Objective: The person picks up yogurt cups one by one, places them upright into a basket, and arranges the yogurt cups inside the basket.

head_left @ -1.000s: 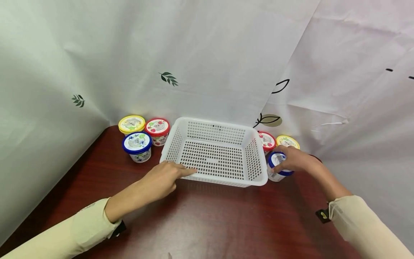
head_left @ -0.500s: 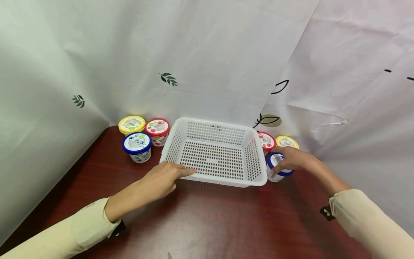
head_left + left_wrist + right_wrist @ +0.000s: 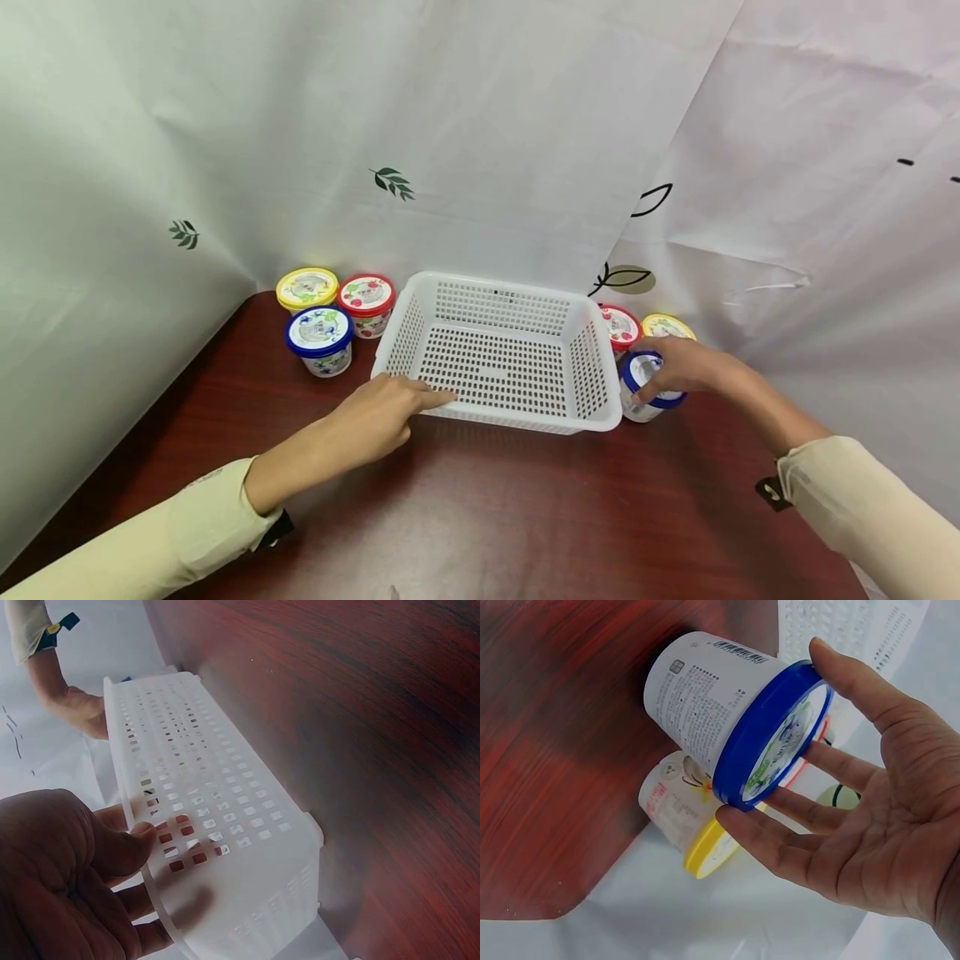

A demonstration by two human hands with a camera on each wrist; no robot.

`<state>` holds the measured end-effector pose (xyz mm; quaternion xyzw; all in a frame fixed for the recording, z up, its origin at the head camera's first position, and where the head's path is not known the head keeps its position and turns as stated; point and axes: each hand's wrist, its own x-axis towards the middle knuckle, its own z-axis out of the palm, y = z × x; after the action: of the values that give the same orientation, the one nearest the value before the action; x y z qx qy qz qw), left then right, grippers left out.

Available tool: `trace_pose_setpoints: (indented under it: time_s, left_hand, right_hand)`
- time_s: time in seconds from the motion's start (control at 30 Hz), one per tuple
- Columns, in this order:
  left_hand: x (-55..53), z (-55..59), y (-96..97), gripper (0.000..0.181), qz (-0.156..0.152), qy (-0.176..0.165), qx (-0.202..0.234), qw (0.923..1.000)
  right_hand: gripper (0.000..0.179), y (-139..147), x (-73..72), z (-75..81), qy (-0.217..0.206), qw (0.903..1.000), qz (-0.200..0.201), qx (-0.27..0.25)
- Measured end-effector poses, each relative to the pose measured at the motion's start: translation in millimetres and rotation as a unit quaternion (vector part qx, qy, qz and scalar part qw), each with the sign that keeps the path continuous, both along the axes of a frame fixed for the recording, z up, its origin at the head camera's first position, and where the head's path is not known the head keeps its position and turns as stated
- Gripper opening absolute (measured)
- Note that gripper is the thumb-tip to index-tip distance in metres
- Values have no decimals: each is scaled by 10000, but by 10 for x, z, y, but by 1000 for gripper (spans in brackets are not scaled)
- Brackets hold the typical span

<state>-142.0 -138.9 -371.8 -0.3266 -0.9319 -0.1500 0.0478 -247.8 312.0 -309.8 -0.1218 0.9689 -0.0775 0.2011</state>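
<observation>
Near the surface's far edge, basket and blue-lidded tub are held by left hand and right hand respectively.

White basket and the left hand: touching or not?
Touching. The left wrist view shows the left hand pinching the rim of the white basket, thumb on the outer side, fingers showing through the wall.

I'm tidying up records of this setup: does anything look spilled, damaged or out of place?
Nothing stands out: the tubs look lidded, the basket shows no visible break, and I see no spill on the table.
</observation>
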Motion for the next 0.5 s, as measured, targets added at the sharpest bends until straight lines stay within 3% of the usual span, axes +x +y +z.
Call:
trace_pose_setpoints:
  time_s: [0.5]
  left_hand:
    - [21, -18, -8, 70, 56, 125, -157, 9998]
  right_hand:
    - [94, 67, 44, 55, -79, 9997, 148, 169]
